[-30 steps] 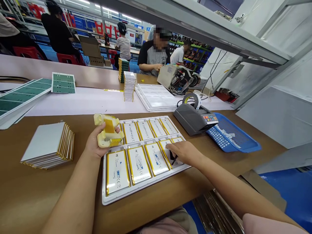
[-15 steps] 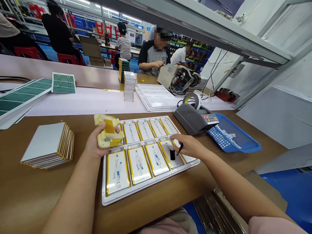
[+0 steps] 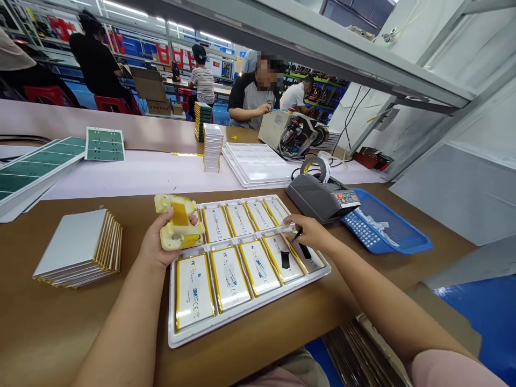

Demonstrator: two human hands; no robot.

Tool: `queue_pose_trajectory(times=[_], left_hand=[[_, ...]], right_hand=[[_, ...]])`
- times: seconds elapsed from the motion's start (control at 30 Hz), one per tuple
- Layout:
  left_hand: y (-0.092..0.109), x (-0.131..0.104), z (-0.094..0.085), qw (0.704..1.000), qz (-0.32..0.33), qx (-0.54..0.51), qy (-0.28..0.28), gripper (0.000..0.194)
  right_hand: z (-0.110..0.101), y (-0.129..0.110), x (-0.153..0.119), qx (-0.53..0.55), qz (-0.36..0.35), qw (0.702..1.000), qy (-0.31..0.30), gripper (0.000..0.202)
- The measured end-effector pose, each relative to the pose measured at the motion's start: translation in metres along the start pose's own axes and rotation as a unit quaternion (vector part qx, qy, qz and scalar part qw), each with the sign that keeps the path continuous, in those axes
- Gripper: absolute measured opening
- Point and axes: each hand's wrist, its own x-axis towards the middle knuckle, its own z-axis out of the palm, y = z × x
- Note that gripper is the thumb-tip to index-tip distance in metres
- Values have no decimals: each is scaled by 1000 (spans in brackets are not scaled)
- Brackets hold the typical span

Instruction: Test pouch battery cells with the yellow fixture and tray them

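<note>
A white tray [image 3: 242, 310] in front of me holds two rows of flat, white battery pouches [image 3: 230, 273] with yellow edges. My left hand [image 3: 158, 236] grips a cream plastic tape dispenser [image 3: 171, 236] with amber tape on it, over the tray's left side. Above the right part of the tray, my right hand [image 3: 309, 234] is closed, fingers pinching a thin dark piece [image 3: 297, 234]; whether it is tape or a tool I cannot make out. Just below that hand, black patches [image 3: 285, 260] lie on the two rightmost pouches of the near row.
On the left stands a stack of pouches [image 3: 76, 242]. A grey tape machine [image 3: 320, 196] and a blue basket [image 3: 407, 236] sit to the right. Empty white trays [image 3: 258, 164] and another pouch stack [image 3: 212, 148] are behind. A co-worker [image 3: 253, 97] sits opposite.
My right hand has lifted slightly away from the near-row pouches, uncovering a black patch on the rightmost one. The left hand keeps its hold on the dispenser. The view has tilted a little.
</note>
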Motion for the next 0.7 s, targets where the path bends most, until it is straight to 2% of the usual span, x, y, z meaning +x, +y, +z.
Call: queue_pose_trajectory(times=[0.13,0.2,0.37,0.43,0.57,0.63,0.7], left_hand=[[0,1,-1,1000,-5,6,4,30],[0,1,-2,1000,-5,5,-2,29],[0,0,-1,1000,4,15,1,24],[1,-1,1,1000,5,19,0,23],[2,-2,5,1000,6,25,1,24],[3,-3,5,1000,7,25,-3,25],[3,-3,4,1000,6,19,-6,26]], right_hand=[[2,-7,-3,51,-18,995,-87,52],[5,-10,-3,49,-26,993,-103,59],[14,-7,-1,69,11,994,-80,72],[18,-3,2,79,40,994,-68,68],[15,1,13,49,126,990,45,48],[9,2,14,48,117,989,76,47],[2,1,10,65,63,995,29,57]])
